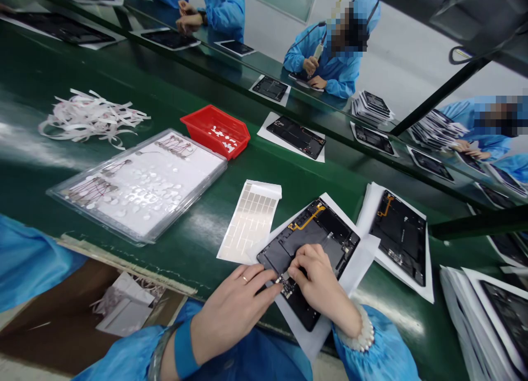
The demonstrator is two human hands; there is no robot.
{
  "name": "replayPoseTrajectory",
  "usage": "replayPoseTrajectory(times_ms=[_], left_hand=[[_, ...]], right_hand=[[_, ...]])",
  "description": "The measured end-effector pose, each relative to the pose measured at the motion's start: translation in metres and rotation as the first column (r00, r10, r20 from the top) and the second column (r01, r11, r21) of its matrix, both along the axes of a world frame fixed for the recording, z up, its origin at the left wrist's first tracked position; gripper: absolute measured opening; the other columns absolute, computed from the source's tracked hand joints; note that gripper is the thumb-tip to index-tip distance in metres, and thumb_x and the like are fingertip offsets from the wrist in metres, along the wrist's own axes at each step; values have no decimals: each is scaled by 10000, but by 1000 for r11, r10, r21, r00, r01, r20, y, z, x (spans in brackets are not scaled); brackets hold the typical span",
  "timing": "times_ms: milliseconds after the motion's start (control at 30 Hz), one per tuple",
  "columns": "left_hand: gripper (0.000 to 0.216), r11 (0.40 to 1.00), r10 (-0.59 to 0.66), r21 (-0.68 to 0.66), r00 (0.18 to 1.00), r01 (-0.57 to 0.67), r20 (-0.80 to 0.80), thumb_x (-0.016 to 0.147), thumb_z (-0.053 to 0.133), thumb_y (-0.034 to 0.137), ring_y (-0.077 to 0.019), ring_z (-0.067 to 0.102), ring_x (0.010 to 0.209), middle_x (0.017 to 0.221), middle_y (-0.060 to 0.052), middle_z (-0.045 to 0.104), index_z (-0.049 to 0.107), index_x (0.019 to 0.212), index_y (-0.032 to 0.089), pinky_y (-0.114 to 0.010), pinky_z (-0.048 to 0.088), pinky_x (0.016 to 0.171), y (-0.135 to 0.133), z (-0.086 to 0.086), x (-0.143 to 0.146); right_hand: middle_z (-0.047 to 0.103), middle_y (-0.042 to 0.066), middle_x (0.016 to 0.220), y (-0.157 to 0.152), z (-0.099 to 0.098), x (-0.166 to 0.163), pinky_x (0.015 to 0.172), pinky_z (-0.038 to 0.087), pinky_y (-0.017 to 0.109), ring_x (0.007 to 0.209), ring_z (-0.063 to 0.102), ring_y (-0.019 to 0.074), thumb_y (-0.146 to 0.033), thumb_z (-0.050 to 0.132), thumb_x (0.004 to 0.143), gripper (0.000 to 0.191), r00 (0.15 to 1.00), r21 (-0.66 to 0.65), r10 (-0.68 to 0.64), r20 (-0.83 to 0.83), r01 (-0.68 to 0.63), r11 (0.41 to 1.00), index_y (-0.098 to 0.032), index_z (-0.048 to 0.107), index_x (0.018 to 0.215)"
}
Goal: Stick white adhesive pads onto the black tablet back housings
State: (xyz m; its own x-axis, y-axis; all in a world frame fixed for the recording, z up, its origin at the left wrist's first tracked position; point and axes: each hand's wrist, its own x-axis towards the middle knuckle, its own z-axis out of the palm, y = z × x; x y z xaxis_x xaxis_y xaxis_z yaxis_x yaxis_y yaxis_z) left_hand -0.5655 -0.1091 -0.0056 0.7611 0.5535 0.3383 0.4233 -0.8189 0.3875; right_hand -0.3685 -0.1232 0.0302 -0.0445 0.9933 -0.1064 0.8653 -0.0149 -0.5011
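Observation:
An opened tablet housing (303,235), black with an orange flex cable (307,222), lies at an angle on white paper (358,271) in front of me. My left hand (233,301) rests with fingers stretched out over its near left edge, fingertips by the small metal parts there. My right hand (322,285) is over the middle of the housing, thumb and fingers pinched close together just above those parts. Whatever is in that pinch is hidden. Left of the housing, a sheet of silvery-beige rectangular stickers (249,219) tucks up against the paper.
A second tablet housing (400,232) lies to the right, beside a stack of papered housings (474,315). Leftward are a clear tray (142,241) of wired parts, a red bin (198,125) and tangled white strips (88,117). Co-workers (342,67) sit across the line.

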Motion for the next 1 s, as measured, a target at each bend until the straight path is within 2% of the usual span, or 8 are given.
replayPoseTrajectory(times_ms=[267,733,900,1000], left_hand=[[198,1000,-5,-13,1000,5,8,919,533,193,-207,516,1016,1105,-5,607,570,1107,243,-346,388,883,0,1,-1],[210,998,9,56,1000,-9,-4,944,489,211,-200,526,1020,1131,-2,623,582,1132,234,-347,389,903,-2,-7,-1],[276,973,-112,198,993,118,-40,965,396,175,-195,499,1092,1284,1,572,568,1179,210,-339,352,952,-1,-10,-2],[245,961,-144,223,985,162,-96,958,411,192,-200,507,1084,1280,-19,576,591,1124,188,-341,362,939,2,-7,0]], right_hand=[[564,0,847,1,2,-1,783,331,356,898,457,196,-109,613,825,196,1000,-39,-22,-12,21,999,-199,580,655],[571,4,845,0,1,-3,774,335,360,889,464,200,-100,606,823,202,1000,-3,-29,4,29,1000,-200,574,650],[575,11,861,-1,2,-3,777,335,374,900,464,208,-110,591,835,196,1000,-15,-28,13,28,999,-197,577,660],[578,15,856,-1,2,-3,773,341,375,899,471,212,-113,585,837,198,999,-11,-27,23,27,1000,-197,575,658]])
